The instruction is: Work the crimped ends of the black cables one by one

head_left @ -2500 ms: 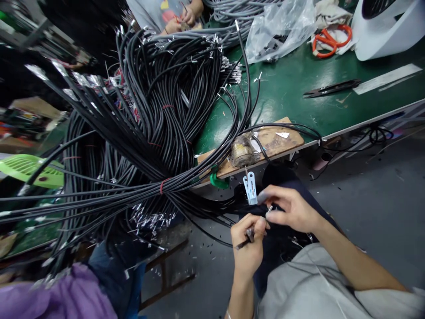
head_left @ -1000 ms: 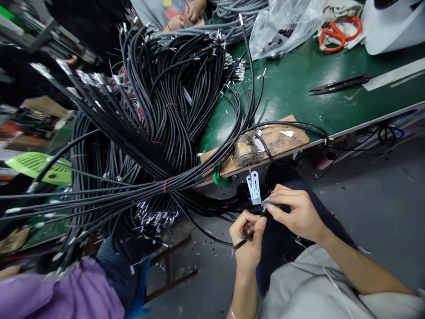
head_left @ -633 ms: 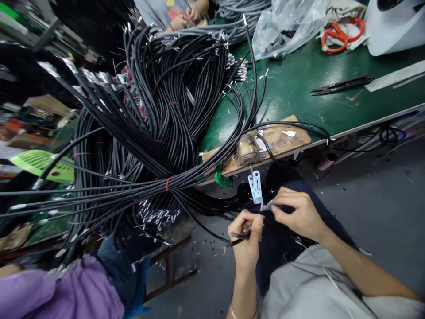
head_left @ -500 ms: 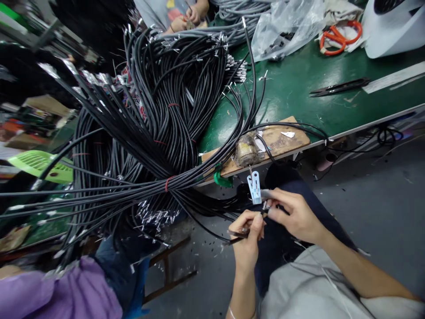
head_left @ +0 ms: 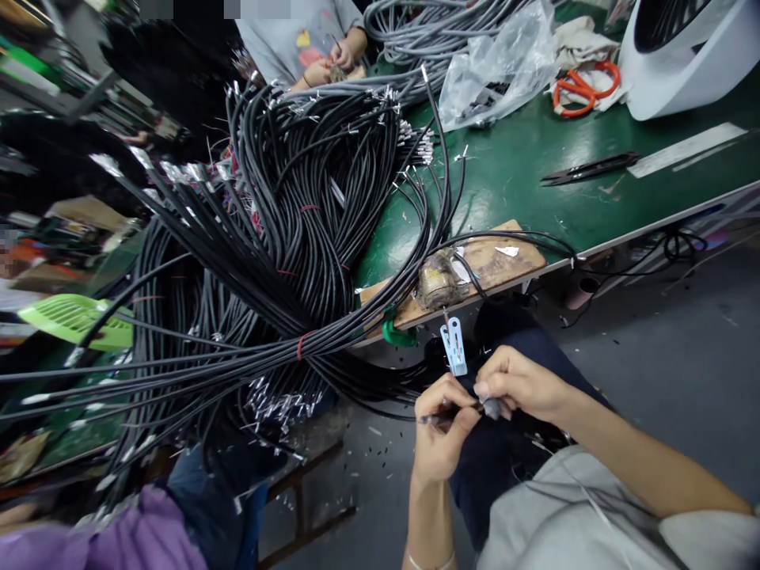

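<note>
My left hand (head_left: 442, 431) is closed around a black cable (head_left: 439, 417), with a short dark end sticking out on its left side. Close beside it, my right hand (head_left: 526, 385) pinches a small grey tuft (head_left: 492, 408) at the cable's tip; blur hides whether this is wire or shielding. Just above both hands, a light blue clothes peg (head_left: 454, 347) hangs on a thin rod from a tape-wrapped motor-like lump (head_left: 438, 281). That lump rests on a wooden board (head_left: 504, 253) at the table edge.
Bundled black cables (head_left: 314, 182) with bare ends fill the table's left side. On the green table (head_left: 504, 174) lie black snips (head_left: 587, 169), orange-handled scissors (head_left: 585, 89) and a plastic bag (head_left: 499, 67). A green clamp (head_left: 397, 331) grips the edge. Co-workers sit opposite and at left.
My right hand has drawn down from beside the clothes peg and now pinches the grey tuft. My left hand stays on the cable and has turned a little. The whole view has shifted slightly.
</note>
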Available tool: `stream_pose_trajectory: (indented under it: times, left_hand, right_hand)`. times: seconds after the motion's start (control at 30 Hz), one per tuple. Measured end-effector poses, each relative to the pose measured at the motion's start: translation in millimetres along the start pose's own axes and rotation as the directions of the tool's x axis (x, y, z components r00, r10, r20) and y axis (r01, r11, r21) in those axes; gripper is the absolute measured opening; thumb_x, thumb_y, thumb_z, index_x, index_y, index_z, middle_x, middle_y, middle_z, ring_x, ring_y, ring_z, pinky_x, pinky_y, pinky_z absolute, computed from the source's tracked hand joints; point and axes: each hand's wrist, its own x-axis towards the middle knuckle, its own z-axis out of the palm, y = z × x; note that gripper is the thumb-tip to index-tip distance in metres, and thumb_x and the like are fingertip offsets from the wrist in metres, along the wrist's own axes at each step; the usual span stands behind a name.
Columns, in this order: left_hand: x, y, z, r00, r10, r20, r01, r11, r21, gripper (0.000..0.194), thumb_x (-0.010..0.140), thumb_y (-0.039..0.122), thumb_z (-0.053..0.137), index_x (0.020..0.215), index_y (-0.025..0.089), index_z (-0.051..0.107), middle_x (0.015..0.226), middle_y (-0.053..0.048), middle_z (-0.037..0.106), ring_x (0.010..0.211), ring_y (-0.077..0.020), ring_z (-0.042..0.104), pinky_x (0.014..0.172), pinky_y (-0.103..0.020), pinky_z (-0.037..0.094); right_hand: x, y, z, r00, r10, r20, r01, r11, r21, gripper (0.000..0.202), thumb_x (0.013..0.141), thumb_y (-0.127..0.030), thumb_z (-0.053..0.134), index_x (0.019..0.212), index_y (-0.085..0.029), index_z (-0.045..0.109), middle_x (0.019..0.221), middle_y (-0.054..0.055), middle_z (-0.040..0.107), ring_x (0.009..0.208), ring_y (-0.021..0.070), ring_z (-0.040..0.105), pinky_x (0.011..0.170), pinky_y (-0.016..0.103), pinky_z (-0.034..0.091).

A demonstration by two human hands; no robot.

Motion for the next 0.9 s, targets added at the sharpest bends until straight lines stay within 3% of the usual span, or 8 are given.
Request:
stream_pose_trajectory:
  times: [0.17,0.27,0.37,0.57,0.67,0.77,0.9]
  left_hand:
    - [-6,-5,1.4,0.997,0.009,-0.08,-0.018,0.994,-0.11,0.016,0.08,0.023,0.07,0.07,0.018,0.059,0.067,0.001,0.051,0.063,-0.0115,0.047,0.06,-0.023,0.037]
    - [-5,-7,-0.6,0.994,0.051,-0.095,-0.07,0.975,-0.211,0.012,0.08,0.023,0.07,0.075,0.019,0.06,0.07,0.001,0.052,0.063,-0.0111,0.048,0.059,-0.023,0.037]
    - [-1,-12,-1.2,0.986,0.086,-0.14,-0.119,0.962,-0.247,0.011,0.08,0.025,0.071,0.076,0.02,0.062,0.071,0.001,0.053,0.063,-0.0106,0.049,0.059,-0.022,0.038]
    - [9,-16,3.8,0.981,-0.008,-0.196,-0.018,0.991,-0.132,0.024,0.079,0.038,0.071,0.07,0.017,0.063,0.07,-0.001,0.055,0.062,-0.0118,0.05,0.055,-0.023,0.039]
    - [9,-12,6.6,0.977,-0.076,-0.2,0.06,0.995,-0.086,0.033,0.078,0.046,0.069,0.067,0.015,0.062,0.068,-0.003,0.056,0.059,-0.0118,0.05,0.052,-0.023,0.039]
    - [6,-10,6.7,0.98,-0.095,-0.175,0.073,0.989,-0.125,0.032,0.081,0.046,0.067,0.07,0.015,0.063,0.066,-0.003,0.055,0.056,-0.0107,0.048,0.049,-0.021,0.037]
    - [-1,-12,3.2,0.994,-0.037,-0.104,0.013,0.976,-0.218,0.023,0.084,0.038,0.065,0.076,0.017,0.068,0.066,-0.002,0.056,0.054,-0.0095,0.046,0.047,-0.02,0.034]
  right_hand:
    - [18,-30,-10,0.96,-0.16,-0.231,0.141,0.986,-0.093,0.041,0.068,-0.049,0.072,0.055,-0.011,0.064,0.048,-0.001,0.056,0.041,0.0045,0.038,0.041,0.02,0.024]
    - [27,-37,0,0.955,-0.23,-0.186,0.209,0.97,-0.125,0.05,0.073,-0.059,0.067,0.061,-0.011,0.064,0.053,-0.002,0.053,0.049,0.0059,0.039,0.047,0.022,0.027]
    - [32,-35,12,0.959,-0.24,-0.153,0.238,0.971,-0.03,0.049,0.072,-0.06,0.069,0.063,-0.012,0.063,0.058,-0.001,0.054,0.054,0.008,0.044,0.052,0.023,0.032]
    - [34,-27,19,0.963,-0.225,-0.148,0.254,0.941,0.225,0.041,0.071,-0.052,0.075,0.067,-0.011,0.068,0.059,0.0,0.056,0.057,0.009,0.048,0.055,0.023,0.035]
    - [35,-21,16,0.975,-0.202,-0.094,0.222,0.921,0.321,0.04,0.075,-0.052,0.072,0.072,-0.012,0.07,0.062,0.001,0.059,0.06,0.0109,0.051,0.059,0.024,0.038]
    - [34,-10,5,0.981,-0.162,-0.111,0.191,0.915,0.355,0.043,0.078,-0.055,0.068,0.076,-0.012,0.071,0.066,0.003,0.061,0.059,0.0102,0.049,0.058,0.025,0.037]
    - [23,4,-16,0.961,-0.184,-0.208,0.227,0.951,0.208,0.039,0.081,-0.051,0.066,0.083,-0.012,0.071,0.071,0.004,0.062,0.061,0.0098,0.047,0.056,0.024,0.034]
